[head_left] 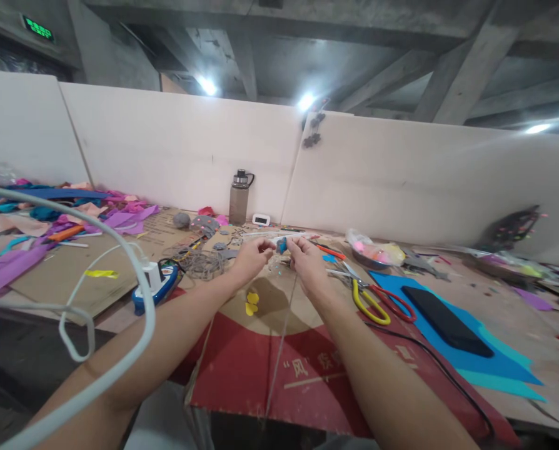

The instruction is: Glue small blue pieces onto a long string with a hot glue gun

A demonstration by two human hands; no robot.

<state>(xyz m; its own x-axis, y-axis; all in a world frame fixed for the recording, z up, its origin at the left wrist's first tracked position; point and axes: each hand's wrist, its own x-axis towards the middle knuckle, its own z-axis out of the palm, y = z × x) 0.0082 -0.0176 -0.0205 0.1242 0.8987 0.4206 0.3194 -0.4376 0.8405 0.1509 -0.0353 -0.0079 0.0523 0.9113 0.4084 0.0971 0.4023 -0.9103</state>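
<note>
A small blue piece, perhaps felt or foam, sits between my hands above the cardboard. My right hand is closed in a pinch on it from the right. Just to its left, my left hand has thumb and fingers curled together; whatever they grip is too small to make out. Below them, some yellow cut pieces rest on the red and tan cardboard. Scissors with one yellow and one red handle lie right of my right hand.
A blue power strip with a white plug and cable stands left. Tangled grey cord lies behind my left forearm. A bottle and small clock stand at the back. Right are blue sheets under a black phone.
</note>
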